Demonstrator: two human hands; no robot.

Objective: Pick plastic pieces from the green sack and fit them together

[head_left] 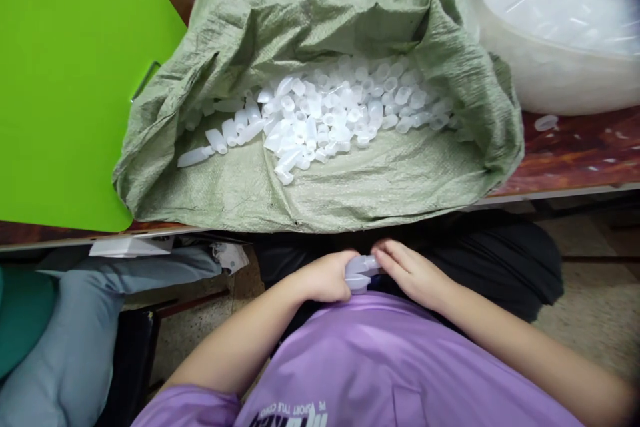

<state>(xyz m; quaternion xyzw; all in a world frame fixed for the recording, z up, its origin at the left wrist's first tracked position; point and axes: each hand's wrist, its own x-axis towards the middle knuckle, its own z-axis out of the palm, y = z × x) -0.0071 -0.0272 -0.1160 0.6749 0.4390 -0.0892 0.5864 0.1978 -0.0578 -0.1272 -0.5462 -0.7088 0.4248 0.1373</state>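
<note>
Close to my lap, my left hand (327,277) is closed around translucent white plastic pieces (359,273), which stick out toward the right. My right hand (413,273) meets them from the other side, its fingertips bent together on the end of the upper piece. Beyond my hands lies an open green woven sack (330,203), its mouth facing me. Inside it spreads a heap of similar small translucent plastic pieces (325,117), short and tubular, some with slanted ends. A short row of them trails off to the left.
A bright green board (75,87) lies left of the sack. At the back right stands a large whitish tub (555,73) filled with clear plastic. One loose ring-like piece (546,123) rests on the reddish table (575,153). Another person's grey-clad leg (85,327) is at left.
</note>
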